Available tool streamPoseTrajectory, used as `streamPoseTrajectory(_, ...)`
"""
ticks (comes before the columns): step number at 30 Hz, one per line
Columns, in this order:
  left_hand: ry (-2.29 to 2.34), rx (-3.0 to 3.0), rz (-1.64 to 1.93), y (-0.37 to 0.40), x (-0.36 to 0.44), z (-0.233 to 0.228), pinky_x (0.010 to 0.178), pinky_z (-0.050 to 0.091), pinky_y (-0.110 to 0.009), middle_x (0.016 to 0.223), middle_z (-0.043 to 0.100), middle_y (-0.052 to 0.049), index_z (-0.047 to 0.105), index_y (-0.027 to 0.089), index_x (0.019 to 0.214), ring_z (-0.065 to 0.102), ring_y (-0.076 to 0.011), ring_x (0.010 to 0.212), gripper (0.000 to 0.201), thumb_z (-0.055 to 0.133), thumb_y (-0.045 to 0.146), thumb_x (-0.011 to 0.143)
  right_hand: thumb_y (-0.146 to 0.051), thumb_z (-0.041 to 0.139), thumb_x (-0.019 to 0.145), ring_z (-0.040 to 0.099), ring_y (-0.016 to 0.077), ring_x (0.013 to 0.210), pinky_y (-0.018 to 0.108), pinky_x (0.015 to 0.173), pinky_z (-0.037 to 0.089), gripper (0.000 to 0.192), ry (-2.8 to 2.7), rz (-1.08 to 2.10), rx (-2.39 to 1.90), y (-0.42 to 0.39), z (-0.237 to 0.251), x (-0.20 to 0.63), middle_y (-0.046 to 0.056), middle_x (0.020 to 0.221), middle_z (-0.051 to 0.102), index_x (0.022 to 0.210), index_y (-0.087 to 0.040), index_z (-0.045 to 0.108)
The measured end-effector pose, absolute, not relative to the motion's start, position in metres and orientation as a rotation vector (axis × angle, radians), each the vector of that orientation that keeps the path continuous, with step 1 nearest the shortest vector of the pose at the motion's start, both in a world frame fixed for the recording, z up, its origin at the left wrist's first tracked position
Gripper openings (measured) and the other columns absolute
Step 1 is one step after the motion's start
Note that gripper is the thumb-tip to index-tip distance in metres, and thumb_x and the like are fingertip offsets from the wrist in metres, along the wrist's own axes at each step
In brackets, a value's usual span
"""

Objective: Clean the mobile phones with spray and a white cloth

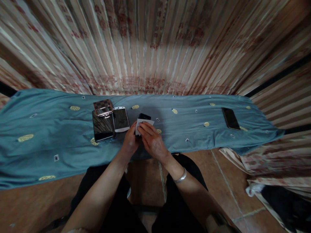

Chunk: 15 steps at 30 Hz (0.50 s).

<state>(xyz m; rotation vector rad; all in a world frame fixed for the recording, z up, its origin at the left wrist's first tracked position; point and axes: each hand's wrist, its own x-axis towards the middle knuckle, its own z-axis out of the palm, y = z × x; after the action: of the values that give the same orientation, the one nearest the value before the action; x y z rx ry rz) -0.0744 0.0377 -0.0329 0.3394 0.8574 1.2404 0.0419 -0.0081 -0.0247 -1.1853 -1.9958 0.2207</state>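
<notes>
Near the front middle of the covered table, my left hand [131, 139] is closed around a dark phone [144, 116]. Only the phone's far end shows clearly; the rest lies under a white cloth [148, 121] and my fingers. With bent fingers, my right hand [152, 139] presses the thin, flat cloth against the phone. Just left of my hands lies a white phone [120, 119] with a dark screen. A larger black phone or small tablet [103, 127] is beside it, and a brown checkered folding phone [103, 106] rests at its far end.
A blue-green cloth with yellow pineapple prints [175, 136] covers the long table. Another dark phone [230, 118] lies far to the right. Pleated curtains [145, 48] hang behind the table, and a dark bundle [284, 204] is on the floor at lower right.
</notes>
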Motion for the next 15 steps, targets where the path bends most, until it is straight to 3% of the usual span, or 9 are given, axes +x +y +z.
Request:
streamPoseTrajectory(7,0.883,0.308,1.277,0.045,-0.082,-0.020,0.073,0.054,-0.018,0.083,0.075,0.001,0.074,0.019,0.097,0.069,-0.0107,0.074,0.014,0.061,0.018,0.089,-0.015,0.043,0.100,0.052,0.0252,0.142,0.047,0.120,0.047,0.044,-2.006,0.257,-1.160,-0.014,-0.024,0.034,0.015,0.140,0.066,0.138,-0.016,0.065)
streamPoseTrajectory(10,0.848,0.323,1.300,0.048,-0.082,-0.018,0.072,0.053,-0.018,0.081,0.074,0.000,0.073,0.018,0.089,0.068,-0.0114,0.074,0.015,0.059,0.016,0.090,-0.015,0.046,0.100,0.052,0.0248,0.143,0.048,0.121,0.046,0.043,-1.907,0.289,-1.239,-0.012,-0.029,0.039,0.013,0.144,0.064,0.138,-0.021,0.065)
streamPoseTrajectory(15,0.817,0.363,1.261,0.047,-0.081,-0.021,0.075,0.053,-0.021,0.089,0.076,-0.002,0.075,0.017,0.093,0.068,-0.0130,0.080,0.012,0.063,0.017,0.088,-0.021,0.047,0.101,0.060,0.0215,0.136,0.041,0.117,0.049,0.038,-1.644,0.392,-1.318,-0.005,-0.033,0.047,0.011,0.145,0.064,0.131,-0.024,0.069)
